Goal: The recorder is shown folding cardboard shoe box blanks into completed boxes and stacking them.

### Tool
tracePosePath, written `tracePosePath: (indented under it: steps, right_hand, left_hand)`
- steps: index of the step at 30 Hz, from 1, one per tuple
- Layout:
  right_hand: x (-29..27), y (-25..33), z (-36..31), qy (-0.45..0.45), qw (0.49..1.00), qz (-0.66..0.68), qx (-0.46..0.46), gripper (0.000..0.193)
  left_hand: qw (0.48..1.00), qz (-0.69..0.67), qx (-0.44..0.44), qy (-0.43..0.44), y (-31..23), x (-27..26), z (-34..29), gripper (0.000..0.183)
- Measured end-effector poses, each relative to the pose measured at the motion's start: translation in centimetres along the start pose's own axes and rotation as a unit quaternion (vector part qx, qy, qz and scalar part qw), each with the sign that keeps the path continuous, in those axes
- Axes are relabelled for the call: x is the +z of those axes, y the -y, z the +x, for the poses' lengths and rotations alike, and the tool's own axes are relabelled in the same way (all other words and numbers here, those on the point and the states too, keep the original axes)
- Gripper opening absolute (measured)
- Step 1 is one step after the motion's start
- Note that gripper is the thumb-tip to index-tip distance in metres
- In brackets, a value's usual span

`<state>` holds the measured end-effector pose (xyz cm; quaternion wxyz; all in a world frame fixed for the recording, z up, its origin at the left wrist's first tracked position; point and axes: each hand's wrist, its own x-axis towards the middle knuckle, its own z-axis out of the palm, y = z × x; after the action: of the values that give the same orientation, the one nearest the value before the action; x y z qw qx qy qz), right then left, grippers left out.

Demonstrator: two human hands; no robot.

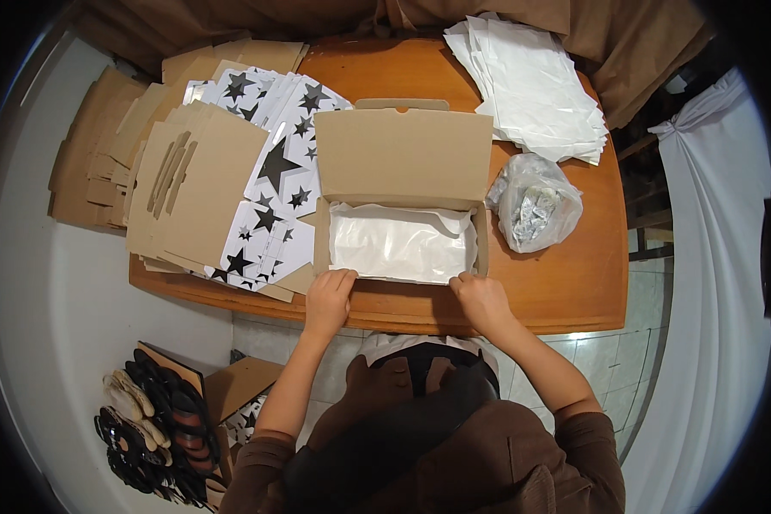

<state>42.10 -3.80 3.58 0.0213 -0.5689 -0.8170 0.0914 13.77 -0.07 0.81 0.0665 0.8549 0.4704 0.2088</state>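
An open brown cardboard box [403, 158] stands near the table's front edge, its lid raised at the far side. White tissue paper [401, 242] lines the inside and its edge curls up at the far right. At the box's front left corner, my left hand [330, 295] is closed on the front edge. My right hand [480, 298] grips the same edge near the front right corner. The fingertips of both hands are partly hidden against the box and paper.
Flat cardboard box blanks [193, 188] and star-printed sheets [278, 163] are stacked at the left of the wooden table [557, 295]. White paper sheets [531, 81] and a clear plastic bag of silvery packets [535, 210] lie at right. Sandals [158, 420] are heaped at lower left.
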Motion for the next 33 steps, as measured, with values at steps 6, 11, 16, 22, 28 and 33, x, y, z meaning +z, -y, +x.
tracePosePath:
  steps: [6,11,16,22,28,33]
  right_hand:
    - [-0.7,-0.4,-0.1,0.027,0.999,0.026,-0.018,0.004]
    - [-2.2,-0.8,1.5,-0.096,0.966,0.221,-0.093,0.016]
    - [-2.9,0.0,9.7,-0.101,0.957,0.17,-0.211,0.019]
    - [-1.6,5.8,18.6,-0.148,0.924,0.108,-0.335,0.015]
    - [0.3,9.1,15.1,0.17,0.95,0.173,-0.198,0.02]
    - [1.5,10.7,12.7,0.019,0.963,0.182,-0.2,0.016]
  left_hand:
    - [1.0,-0.006,0.0,0.01,-0.1,-0.5,-0.6,0.032]
    - [0.993,-0.005,-0.033,-0.114,-0.8,-2.0,-1.0,0.027]
    - [0.937,-0.132,-0.286,-0.152,3.6,-2.3,0.3,0.022]
    - [0.892,-0.327,-0.314,0.007,7.6,-2.4,1.3,0.027]
    - [0.873,-0.38,-0.284,0.112,7.5,-2.7,0.9,0.037]
    - [0.834,-0.451,-0.289,0.132,8.3,-1.9,1.2,0.042]
